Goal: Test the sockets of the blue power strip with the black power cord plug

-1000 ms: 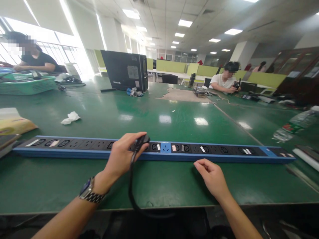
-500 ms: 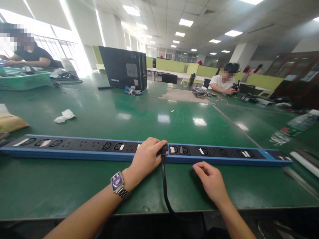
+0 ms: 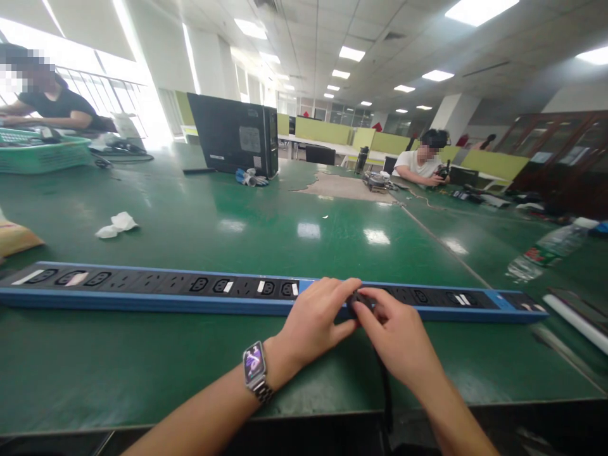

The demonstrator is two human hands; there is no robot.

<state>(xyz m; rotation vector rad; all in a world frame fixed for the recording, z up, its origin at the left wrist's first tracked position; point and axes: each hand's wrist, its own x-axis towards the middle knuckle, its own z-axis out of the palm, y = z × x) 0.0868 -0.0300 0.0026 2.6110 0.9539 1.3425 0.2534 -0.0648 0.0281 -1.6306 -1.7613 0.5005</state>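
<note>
A long blue-and-black power strip [image 3: 156,305] lies across the green table in front of me, its sockets facing up. Right of the strip's middle, both my hands meet at a black plug [image 3: 354,304]. My left hand [image 3: 316,323], with a watch [image 3: 255,364] on the wrist, has its thumb and fingers closed around the plug from the left. From the other side, my right hand [image 3: 401,339] pinches the plug between thumb and fingers. A black cable [image 3: 387,392] hangs from it over the table's front edge. My fingers hide whether the plug sits in a socket.
A black computer case [image 3: 237,136] stands behind, with gloves [image 3: 251,178] beside it. Crumpled tissue [image 3: 122,221] lies at left, near a green basket [image 3: 52,156]. A plastic bottle [image 3: 551,250] lies at right. Two people sit at the table's far sides.
My left hand has moved right along the strip with the plug and cable. My right hand has come up and closed on the plug too. The view has shifted slightly.
</note>
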